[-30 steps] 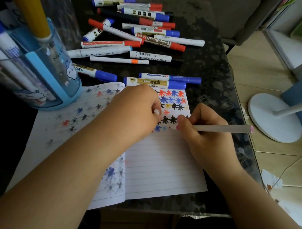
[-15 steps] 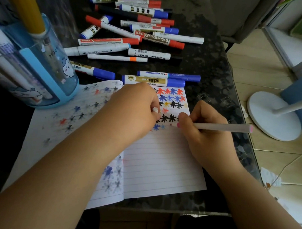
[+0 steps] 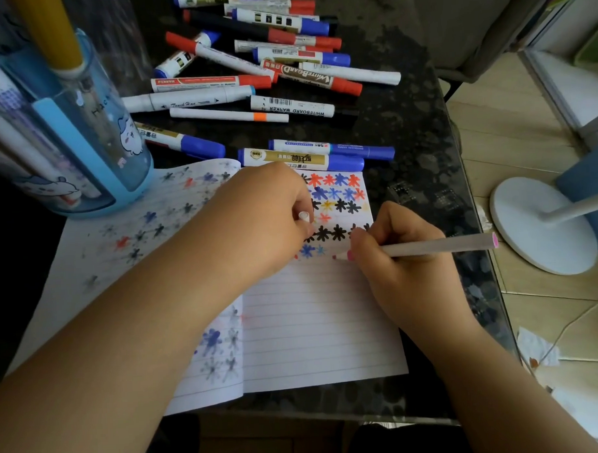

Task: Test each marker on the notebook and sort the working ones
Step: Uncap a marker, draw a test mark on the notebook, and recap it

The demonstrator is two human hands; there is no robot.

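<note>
The pink marker (image 3: pixel 427 247), gripped in the right hand (image 3: pixel 403 256), touches its tip to the notebook (image 3: pixel 321 320) at desk centre, while the left hand (image 3: pixel 267 224) pinches a white cap (image 3: pixel 304 216) and steadies the page, risking smeared fresh ink; at ten o'clock the blue holder (image 3: pixel 85 159) stores upright markers.

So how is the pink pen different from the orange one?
The pink pen is gripped in the right hand with its tip on the notebook; the orange pen lies untouched on the table. Pink marks one's end, an orange band the other. Both are thin and white.
</note>
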